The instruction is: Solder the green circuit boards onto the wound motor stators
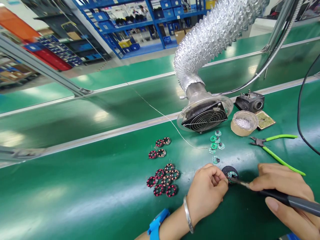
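A small round green circuit board [231, 174] sits on a round black base [227, 170] at the lower right of the bench. My right hand [287, 190] grips a soldering iron [277, 195] with a dark handle, its metal tip resting at the board. At the board's left edge, my left hand [208, 188] is closed in a pinch; what lies between its fingertips is too small to make out. Several loose green circuit boards [214, 146] lie just beyond. To the left are several ring-shaped coils [166, 181] in red, copper and black.
A fume extractor hood [206, 116] on a silver duct hangs over the bench. Green-handled cutters [277, 156] lie at right, near a round tub [243, 123] of metal shavings, a sponge tray [265, 120] and an iron stand [250, 101]. A thin solder wire [172, 121] crosses the bench.
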A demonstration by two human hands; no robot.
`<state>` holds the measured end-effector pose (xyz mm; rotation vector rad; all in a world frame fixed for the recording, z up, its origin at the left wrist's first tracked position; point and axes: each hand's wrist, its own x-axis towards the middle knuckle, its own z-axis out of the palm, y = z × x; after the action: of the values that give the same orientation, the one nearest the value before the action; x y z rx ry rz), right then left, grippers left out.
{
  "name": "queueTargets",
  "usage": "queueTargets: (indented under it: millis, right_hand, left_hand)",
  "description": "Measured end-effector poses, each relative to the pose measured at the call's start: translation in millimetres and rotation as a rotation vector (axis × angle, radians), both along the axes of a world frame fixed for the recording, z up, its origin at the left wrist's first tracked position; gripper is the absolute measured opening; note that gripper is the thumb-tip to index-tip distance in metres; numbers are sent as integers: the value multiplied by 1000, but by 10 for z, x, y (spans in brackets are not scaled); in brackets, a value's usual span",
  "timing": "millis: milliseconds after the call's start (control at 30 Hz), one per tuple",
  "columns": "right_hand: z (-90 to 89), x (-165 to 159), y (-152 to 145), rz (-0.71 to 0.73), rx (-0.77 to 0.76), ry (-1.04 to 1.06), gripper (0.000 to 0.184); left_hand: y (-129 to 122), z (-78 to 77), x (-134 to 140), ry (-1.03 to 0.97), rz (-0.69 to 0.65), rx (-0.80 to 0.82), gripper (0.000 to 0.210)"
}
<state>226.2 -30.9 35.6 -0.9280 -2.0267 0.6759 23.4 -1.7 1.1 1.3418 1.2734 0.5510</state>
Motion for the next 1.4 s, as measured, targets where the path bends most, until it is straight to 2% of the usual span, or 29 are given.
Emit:
queueTargets:
  millis: [300,567,733,800,1000,1200,1400]
  right_hand:
    - [56,47,-1,-112,134,-106,24]
    - [69,80,8,-86,95,-114,22]
    - [-48,25,94,-133,89,-101,34]
    - [-122,-46,133,-145,86,-101,33]
    - [-297,-192,149,-54,5,-219,30]
    - [-337,-223,128,-41,124,-196,34]
    - [-375,-242,122,-68,221,-221,27]
  left_hand:
    - [-7,-12,-11,-3,5,-10,8]
    - [-9,-4,-10,-11,8,-11,8]
    - [-16,9,-8,-30,8,-38,8]
    - [-15,9,-12,-39,8,-46,7]
    - [1,1,-23,-85,9,-66,4]
    - [22,16,-10,-90,35,-116,5]
    - [19,15,39,-62,44,-122,6]
